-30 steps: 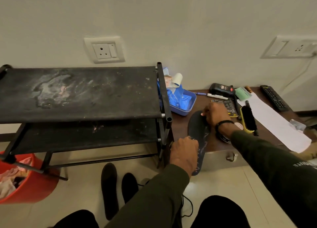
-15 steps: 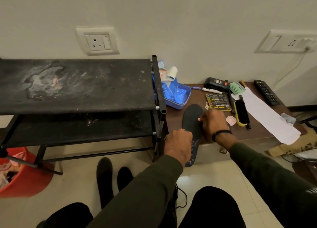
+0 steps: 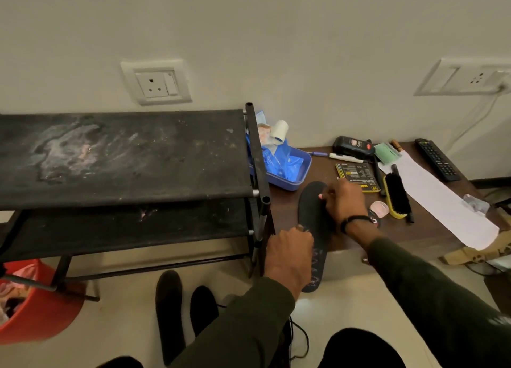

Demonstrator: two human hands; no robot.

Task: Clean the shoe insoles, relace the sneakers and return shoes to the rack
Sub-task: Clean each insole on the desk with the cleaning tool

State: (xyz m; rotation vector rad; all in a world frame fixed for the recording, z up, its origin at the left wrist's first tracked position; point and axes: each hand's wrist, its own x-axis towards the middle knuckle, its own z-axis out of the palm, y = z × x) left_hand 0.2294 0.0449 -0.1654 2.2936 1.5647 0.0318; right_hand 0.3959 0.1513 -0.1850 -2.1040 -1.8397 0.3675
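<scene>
The rack (image 3: 121, 157) stands bare on the left, no shoes returned to it yet. Two insoles (image 3: 169, 312) lie on the floor, likely awaiting cleaning. The left hand (image 3: 287, 254) grips a third insole (image 3: 312, 210) overhanging the table (image 3: 284, 210) edge, steadying it; the right hand (image 3: 345, 201) pinches something pink, probably a wipe, against it. The brush (image 3: 396, 196) lies nearby.

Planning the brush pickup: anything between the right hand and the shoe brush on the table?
Only a small pink round object lies between the right hand, resting on the insole, and the brush. It is low and flat, likely easy to reach over.
</scene>
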